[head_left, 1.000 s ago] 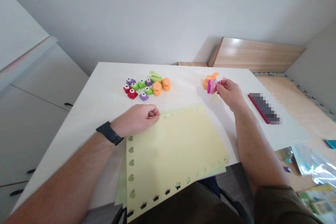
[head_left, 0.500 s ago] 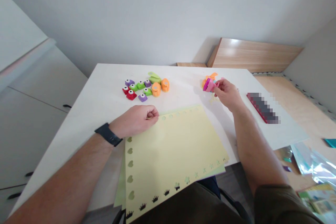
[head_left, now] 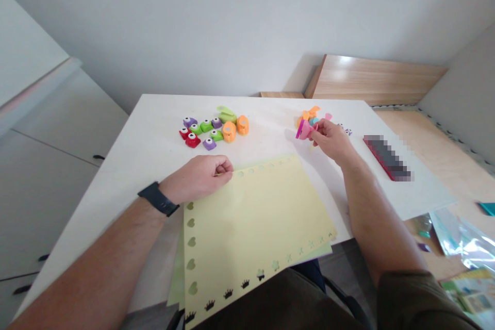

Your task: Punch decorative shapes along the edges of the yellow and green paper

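Observation:
My right hand (head_left: pixel 333 140) holds a pink paper punch (head_left: pixel 304 130) by its narrow end, above the table's right half. My left hand (head_left: pixel 203 175) is closed at the far left edge of a pale yellow sheet of paper (head_left: pixel 259 211), fingertips pinching that edge. Punched shapes line the sheet: hearts on the left, crowns and flowers along the near edge, small cutouts along the far edge. A greenish sheet (head_left: pixel 176 273) shows beneath it. Orange pieces (head_left: pixel 311 112) and a light blue one lie just behind the pink punch.
On the white table (head_left: pixel 154 129), several small purple, green and red punches (head_left: pixel 192 139) sit grouped with two orange punches (head_left: pixel 229 132) and a light green one (head_left: pixel 227 115). A red-edged, pixelated object (head_left: pixel 386 157) lies at right. The yellow sheet overhangs the near edge.
My right hand has drawn the pink punch slightly left and nearer to me, away from the orange pieces, uncovering the light blue one. My left hand stays on the sheet.

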Motion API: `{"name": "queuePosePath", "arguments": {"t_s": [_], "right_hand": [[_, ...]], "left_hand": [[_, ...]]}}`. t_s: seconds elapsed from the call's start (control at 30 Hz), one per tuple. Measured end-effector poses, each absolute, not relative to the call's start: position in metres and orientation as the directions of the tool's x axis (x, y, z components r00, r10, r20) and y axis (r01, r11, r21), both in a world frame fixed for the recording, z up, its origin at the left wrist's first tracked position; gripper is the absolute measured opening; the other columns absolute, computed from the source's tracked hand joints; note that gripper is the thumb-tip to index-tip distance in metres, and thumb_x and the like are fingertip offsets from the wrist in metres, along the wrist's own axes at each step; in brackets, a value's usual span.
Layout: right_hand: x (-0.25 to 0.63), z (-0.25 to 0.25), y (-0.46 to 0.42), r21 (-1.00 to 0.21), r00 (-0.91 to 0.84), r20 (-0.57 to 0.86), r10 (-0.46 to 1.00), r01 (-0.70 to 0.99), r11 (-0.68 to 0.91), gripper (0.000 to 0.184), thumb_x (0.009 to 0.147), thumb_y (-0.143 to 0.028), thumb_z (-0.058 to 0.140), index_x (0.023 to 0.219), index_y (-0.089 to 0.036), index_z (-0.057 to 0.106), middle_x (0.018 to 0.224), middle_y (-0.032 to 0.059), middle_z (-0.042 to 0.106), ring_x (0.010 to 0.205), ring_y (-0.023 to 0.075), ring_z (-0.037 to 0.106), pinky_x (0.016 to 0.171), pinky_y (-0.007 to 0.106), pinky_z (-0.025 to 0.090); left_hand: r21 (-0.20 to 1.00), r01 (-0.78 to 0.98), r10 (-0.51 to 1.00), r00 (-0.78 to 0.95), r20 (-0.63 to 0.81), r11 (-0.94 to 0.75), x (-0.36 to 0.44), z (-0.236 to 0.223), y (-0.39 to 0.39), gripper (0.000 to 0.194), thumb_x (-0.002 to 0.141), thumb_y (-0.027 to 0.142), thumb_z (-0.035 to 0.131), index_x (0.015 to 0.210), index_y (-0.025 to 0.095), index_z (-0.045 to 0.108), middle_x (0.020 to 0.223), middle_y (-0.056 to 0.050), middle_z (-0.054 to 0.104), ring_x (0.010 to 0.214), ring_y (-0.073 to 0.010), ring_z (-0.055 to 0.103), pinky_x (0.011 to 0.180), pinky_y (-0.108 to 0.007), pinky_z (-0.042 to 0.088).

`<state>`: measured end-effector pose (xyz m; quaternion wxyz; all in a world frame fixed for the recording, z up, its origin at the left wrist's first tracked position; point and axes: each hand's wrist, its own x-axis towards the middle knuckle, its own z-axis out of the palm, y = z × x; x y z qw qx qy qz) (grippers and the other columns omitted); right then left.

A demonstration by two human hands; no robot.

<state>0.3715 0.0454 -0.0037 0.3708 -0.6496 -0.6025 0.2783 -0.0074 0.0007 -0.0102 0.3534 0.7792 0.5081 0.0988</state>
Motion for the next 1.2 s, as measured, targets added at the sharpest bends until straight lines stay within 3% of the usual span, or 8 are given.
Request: {"name": "queuePosePath", "arguments": {"t_s": [0.4, 0.67, 0.93, 1.2], "right_hand": [[0.3698, -0.0046, 0.0491, -0.957, 0.134, -0.047, 0.990, 0.279, -0.084, 0.023, 0.081, -0.038, 0.064, 0.070, -0.018, 0.058, 0.066, 0.0050, 0.064, 0.043, 0.0071, 0.040, 0.037, 0.021, 0.022], [0.3647, 0.0016, 0.0444, -0.981, 0.121, -0.083, 0.989, 0.164, -0.102, 0.022, 0.080, -0.036, 0.064, 0.071, -0.019, 0.056, 0.063, 0.0021, 0.059, 0.044, 0.0081, 0.043, 0.036, 0.021, 0.022], [0.3641, 0.0022, 0.0439, -0.981, 0.123, -0.094, 0.988, 0.155, -0.113, 0.016, 0.079, -0.034, 0.063, 0.077, -0.020, 0.056, 0.062, 0.0005, 0.058, 0.043, 0.0084, 0.042, 0.035, 0.022, 0.024], [0.3633, 0.0043, 0.0426, -0.985, 0.104, -0.125, 0.987, 0.105, -0.136, 0.024, 0.081, -0.039, 0.062, 0.070, -0.019, 0.055, 0.062, 0.0014, 0.056, 0.045, 0.0082, 0.041, 0.037, 0.022, 0.022]], "left_hand": [[0.659, 0.714, 0.859, 0.471, -0.202, -0.236, -0.0073, -0.0088, 0.0001, 0.019, 0.084, 0.040, 0.054, 0.086, 0.024, 0.064, 0.079, 0.002, 0.072, 0.072, -0.0169, 0.066, 0.063, -0.026, 0.048], [0.658, 0.718, 0.858, 0.467, -0.213, -0.227, -0.0074, -0.0084, 0.0008, 0.020, 0.084, 0.041, 0.053, 0.087, 0.024, 0.064, 0.080, 0.001, 0.072, 0.072, -0.0175, 0.066, 0.064, -0.027, 0.049], [0.654, 0.723, 0.863, 0.457, -0.214, -0.221, -0.0064, -0.0080, 0.0001, 0.021, 0.082, 0.041, 0.054, 0.086, 0.025, 0.065, 0.079, 0.001, 0.072, 0.071, -0.0178, 0.064, 0.064, -0.027, 0.049], [0.654, 0.721, 0.858, 0.468, -0.212, -0.232, -0.0069, -0.0081, 0.0004, 0.019, 0.085, 0.041, 0.053, 0.086, 0.025, 0.064, 0.080, 0.002, 0.072, 0.073, -0.0171, 0.065, 0.064, -0.026, 0.048]]}}
